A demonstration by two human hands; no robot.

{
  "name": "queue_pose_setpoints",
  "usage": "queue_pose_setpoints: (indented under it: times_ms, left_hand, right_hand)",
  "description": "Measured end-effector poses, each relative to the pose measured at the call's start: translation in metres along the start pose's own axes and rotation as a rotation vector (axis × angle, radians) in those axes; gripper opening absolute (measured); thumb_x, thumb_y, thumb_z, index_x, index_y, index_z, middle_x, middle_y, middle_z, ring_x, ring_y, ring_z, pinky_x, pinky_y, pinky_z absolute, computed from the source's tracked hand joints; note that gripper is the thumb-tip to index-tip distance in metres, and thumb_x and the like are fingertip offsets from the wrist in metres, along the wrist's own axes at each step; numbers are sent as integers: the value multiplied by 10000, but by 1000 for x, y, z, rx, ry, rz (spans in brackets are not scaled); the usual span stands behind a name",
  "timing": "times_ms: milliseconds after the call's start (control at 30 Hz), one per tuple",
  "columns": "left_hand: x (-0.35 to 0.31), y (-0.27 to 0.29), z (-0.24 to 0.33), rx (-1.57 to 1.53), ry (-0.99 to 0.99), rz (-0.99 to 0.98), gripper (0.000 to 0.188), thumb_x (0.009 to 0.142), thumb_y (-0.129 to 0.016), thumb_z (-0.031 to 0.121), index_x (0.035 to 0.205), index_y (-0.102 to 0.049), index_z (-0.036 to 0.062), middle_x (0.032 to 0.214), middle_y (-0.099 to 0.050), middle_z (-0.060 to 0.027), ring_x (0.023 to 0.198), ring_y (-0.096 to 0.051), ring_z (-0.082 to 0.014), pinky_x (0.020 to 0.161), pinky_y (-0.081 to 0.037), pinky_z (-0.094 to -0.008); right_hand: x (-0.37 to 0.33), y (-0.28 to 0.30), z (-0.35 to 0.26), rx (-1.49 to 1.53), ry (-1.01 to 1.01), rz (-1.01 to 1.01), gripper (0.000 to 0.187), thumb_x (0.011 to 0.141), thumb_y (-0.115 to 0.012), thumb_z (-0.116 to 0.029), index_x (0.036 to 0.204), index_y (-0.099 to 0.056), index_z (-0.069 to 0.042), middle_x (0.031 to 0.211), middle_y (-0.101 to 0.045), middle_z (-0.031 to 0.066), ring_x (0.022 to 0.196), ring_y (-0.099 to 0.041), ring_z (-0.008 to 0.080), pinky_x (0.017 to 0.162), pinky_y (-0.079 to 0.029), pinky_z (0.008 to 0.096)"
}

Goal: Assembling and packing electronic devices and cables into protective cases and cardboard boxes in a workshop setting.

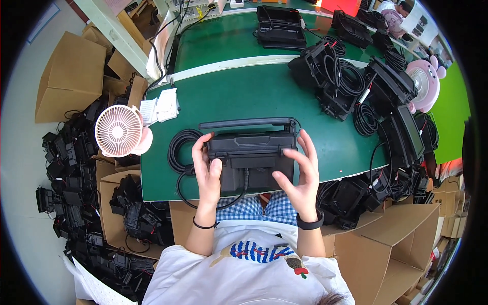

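At the table's near edge is a black plastic case, with a long flat bar or raised flap along its far side. My left hand grips its left end, thumb on the front face and fingers along the side. Around the right end curves my right hand; its index fingertip touches the front near a corner latch, and the thumb lies lower on the face. A black corrugated cable comes from the case's front and loops left into a coil beside it.
A white fan and white papers are at the green table's left edge. Black cases with coiled cables crowd the right, near a pink fan. Cardboard boxes and piled black units flank me.
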State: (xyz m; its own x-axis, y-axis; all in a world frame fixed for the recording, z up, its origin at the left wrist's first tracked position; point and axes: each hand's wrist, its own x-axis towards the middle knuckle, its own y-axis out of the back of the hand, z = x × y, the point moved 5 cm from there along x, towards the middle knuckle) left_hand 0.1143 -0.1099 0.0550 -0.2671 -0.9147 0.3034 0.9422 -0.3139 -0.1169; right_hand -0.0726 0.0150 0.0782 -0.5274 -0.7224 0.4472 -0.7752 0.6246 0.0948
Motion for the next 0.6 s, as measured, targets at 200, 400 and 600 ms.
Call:
queue_pose_setpoints:
  times_ms: [200,400,600]
  left_hand:
    - [1,0,0,-20,5,-1,685,891,-591,378,1413,-348,6,1410,-409,-157,1297,-416,-263,1105,-300,-372]
    - [4,2,4,123,15,-69,785,893,-560,480,1478,-283,37,1457,-372,-176,1333,-384,-273,1112,-291,-386]
    - [3,6,0,-41,79,-150,796,900,-641,343,1509,-233,32,1505,-322,-163,1376,-356,-270,1115,-314,-383]
  right_hand:
    - [8,-3,0,-45,-8,-30,424,767,-766,-155,1171,-661,-81,1457,-443,192,1316,-457,371,1076,-370,452]
    - [9,-11,16,200,-84,61,219,793,-751,-139,976,-654,-67,1399,-492,152,1265,-486,275,1047,-376,387]
    - [14,-14,25,278,-144,77,104,815,-729,-114,866,-650,-70,1461,-424,139,1305,-447,266,1018,-389,362]
